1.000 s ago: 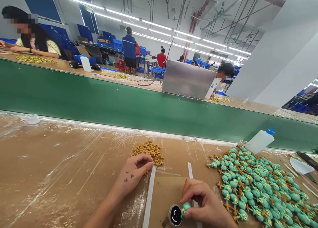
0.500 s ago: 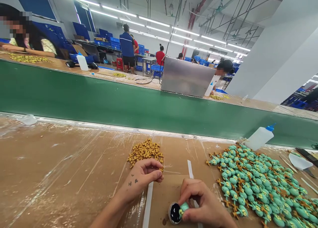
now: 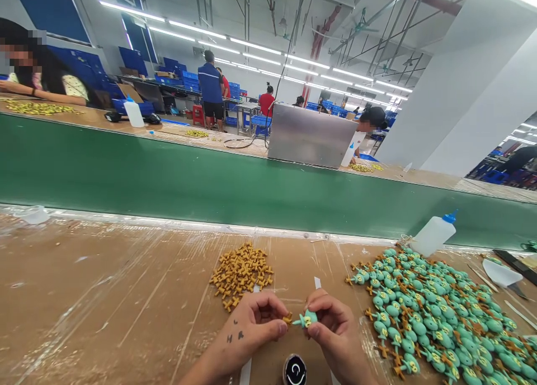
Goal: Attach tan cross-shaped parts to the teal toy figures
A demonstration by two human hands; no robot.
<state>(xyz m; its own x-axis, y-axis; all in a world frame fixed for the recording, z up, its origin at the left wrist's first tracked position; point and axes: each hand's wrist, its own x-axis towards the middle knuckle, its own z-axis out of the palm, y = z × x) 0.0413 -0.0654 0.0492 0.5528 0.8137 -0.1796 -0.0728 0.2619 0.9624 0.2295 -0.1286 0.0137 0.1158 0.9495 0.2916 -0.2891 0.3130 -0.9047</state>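
Note:
Between the thumb and fingers of my left hand (image 3: 255, 329) is a small mustard-brown figure body (image 3: 287, 318). My right hand (image 3: 335, 326) pinches a turquoise figure head (image 3: 309, 318) with yellow eyes, its narrow end pointing left at the brown body. A slight gap seems to separate the two parts. Just below the hands stands a small round pot of black liquid (image 3: 295, 369). Behind my left hand lies a pile of brown bodies (image 3: 242, 273). To the right spreads a large heap of turquoise heads joined to brown bodies (image 3: 436, 312).
A white squeeze bottle with a blue cap (image 3: 433, 235) leans behind the heap. A white scoop-like piece (image 3: 501, 273) lies at the right. The green divider (image 3: 168, 175) crosses behind the table. Beyond it, a person (image 3: 42, 71) sits by yellow parts, and a metal panel (image 3: 310, 134) stands upright.
My right hand has lifted the turquoise head away from the black pot and up beside my left hand. The left hand has brought the brown body down and right toward it. The view has shifted slightly.

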